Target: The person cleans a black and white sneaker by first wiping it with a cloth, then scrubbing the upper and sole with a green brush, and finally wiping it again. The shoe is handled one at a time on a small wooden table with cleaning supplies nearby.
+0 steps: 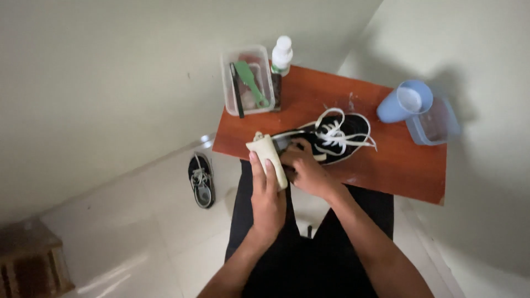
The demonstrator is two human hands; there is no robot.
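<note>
A black sneaker with white laces (334,138) lies on a small reddish-brown table (386,160). My left hand (268,196) grips a cream-coloured cloth or sponge (266,154) and presses it against the shoe's heel end. My right hand (303,168) holds the sneaker by its near side, fingers curled over the edge. Both forearms reach up from my lap, which is clad in dark trousers.
A clear plastic box (247,80) holding a green brush, and a white-capped bottle (281,55), stand at the table's far left. A blue cup (406,100) and a clear container (436,122) sit at the right. The matching sneaker (201,180) lies on the tiled floor. A wooden crate (30,265) is at bottom left.
</note>
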